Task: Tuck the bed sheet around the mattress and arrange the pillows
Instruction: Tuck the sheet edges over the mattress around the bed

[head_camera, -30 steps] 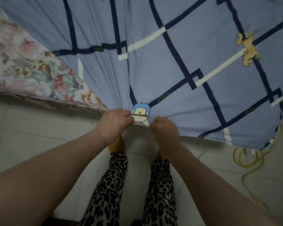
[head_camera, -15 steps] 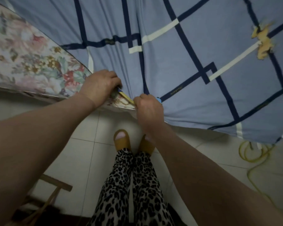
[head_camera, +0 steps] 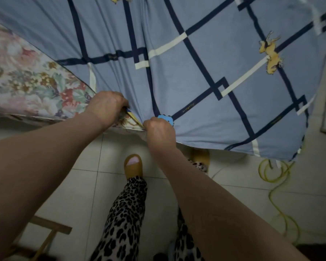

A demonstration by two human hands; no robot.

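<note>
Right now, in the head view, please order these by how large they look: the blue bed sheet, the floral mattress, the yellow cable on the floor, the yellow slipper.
1. blue bed sheet
2. floral mattress
3. yellow cable, thin but stretched long
4. yellow slipper

The mattress is partly under the sheet, so only its visible part counts.

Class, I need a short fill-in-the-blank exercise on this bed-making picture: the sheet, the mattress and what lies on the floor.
1. Both hands, the left hand and the right hand, grip the edge of the blue ____.
2. The bare mattress has a ____ pattern.
3. The cord on the floor is ____ in colour.

Missing words: sheet; floral; yellow
</note>
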